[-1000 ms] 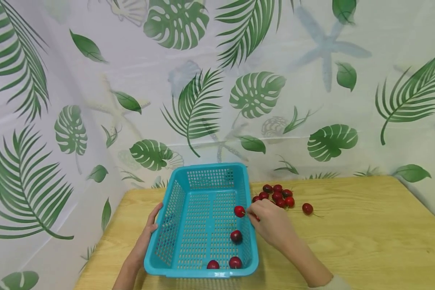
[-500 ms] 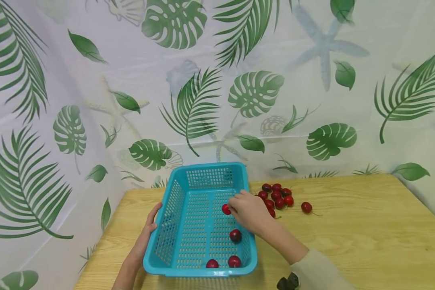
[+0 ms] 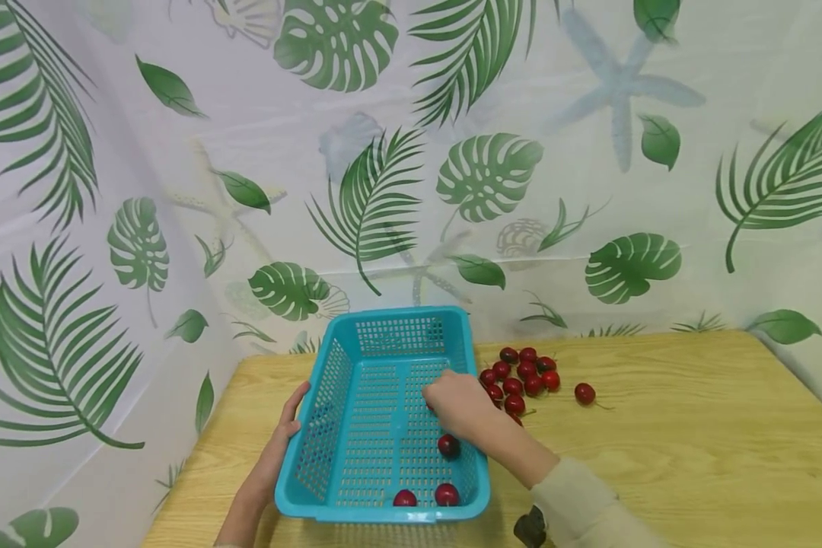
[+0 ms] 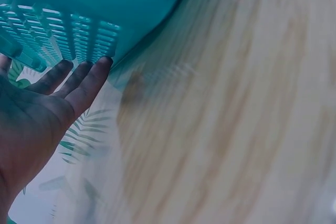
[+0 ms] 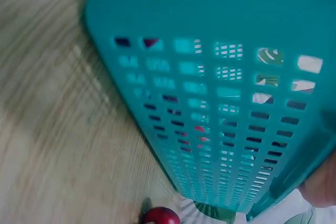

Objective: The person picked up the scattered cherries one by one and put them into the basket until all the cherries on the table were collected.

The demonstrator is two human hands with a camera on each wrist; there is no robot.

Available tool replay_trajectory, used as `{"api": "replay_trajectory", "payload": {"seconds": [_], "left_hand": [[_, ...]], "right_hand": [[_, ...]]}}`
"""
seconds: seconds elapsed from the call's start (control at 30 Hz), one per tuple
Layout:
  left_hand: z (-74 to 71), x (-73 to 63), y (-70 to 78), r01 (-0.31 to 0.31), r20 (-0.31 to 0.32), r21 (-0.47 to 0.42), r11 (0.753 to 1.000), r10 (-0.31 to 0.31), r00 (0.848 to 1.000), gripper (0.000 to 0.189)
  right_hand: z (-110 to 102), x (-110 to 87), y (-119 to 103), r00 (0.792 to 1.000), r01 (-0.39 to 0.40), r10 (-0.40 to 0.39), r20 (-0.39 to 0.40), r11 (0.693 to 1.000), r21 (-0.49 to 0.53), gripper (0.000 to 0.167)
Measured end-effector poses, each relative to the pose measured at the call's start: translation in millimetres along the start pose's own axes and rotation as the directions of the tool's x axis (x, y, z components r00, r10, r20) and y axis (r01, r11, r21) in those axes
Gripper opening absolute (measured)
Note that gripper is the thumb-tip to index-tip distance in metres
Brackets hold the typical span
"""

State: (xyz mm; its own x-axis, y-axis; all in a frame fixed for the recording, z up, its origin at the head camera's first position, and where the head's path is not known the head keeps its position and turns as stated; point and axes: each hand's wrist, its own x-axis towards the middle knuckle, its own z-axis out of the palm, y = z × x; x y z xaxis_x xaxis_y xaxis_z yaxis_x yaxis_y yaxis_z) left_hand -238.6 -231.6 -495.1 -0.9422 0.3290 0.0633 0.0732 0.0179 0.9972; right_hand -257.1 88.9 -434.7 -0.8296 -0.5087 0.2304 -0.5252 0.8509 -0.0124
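Left hand (image 3: 282,441): straight fingers press the teal basket (image 3: 356,426) wall, shown by left wrist.
Right hand (image 3: 455,399): inside the basket; grip hidden.
Cherries (image 3: 520,373): beside it.

Head view downward; wrist views close (shared basket (image 3: 383,411))

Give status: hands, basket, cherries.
Left hand flat against the teal basket side. Right hand inside the basket; held cherry hidden. Three cherries in the basket, pile on the table beside it.
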Motion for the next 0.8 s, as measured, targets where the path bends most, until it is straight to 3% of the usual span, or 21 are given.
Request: {"api": "replay_trajectory", "payload": {"seconds": [0.1,0.37,0.6,0.7,0.8], "left_hand": [[1.3,0.9,-1.0,0.004,0.0,0.0,1.0,-0.004,1.0,0.06],[2.6,1.5,-2.0,-0.008,-0.012,0.024,1.0,0.008,1.0,0.062],[2.8,0.0,-2.1,-0.003,-0.005,0.008,1.0,0.003,1.0,0.062],[2.5,0.1,-1.2,-0.003,-0.006,0.014,1.0,0.003,1.0,0.062],[2.4,0.3,-0.2,-0.004,-0.011,0.028,1.0,0.004,1.0,0.063]], "right_hand": [[0.8,-1.0,-1.2,0.999,-0.005,0.006,0.044,0.999,-0.034,0.019],[2.9,-1.2,-1.8,0.999,0.0,0.002,0.05,0.999,-0.035,0.009],[2.0,-3.3,1.7,0.995,-0.02,0.009,0.096,0.993,0.115,0.017],[0.2,-4.2,2.2,0.998,-0.035,0.027,0.049,0.985,0.168,0.016],[-1.0,-5.4,2.1,0.998,-0.027,0.039,-0.057,0.977,0.21,0.012]]}}
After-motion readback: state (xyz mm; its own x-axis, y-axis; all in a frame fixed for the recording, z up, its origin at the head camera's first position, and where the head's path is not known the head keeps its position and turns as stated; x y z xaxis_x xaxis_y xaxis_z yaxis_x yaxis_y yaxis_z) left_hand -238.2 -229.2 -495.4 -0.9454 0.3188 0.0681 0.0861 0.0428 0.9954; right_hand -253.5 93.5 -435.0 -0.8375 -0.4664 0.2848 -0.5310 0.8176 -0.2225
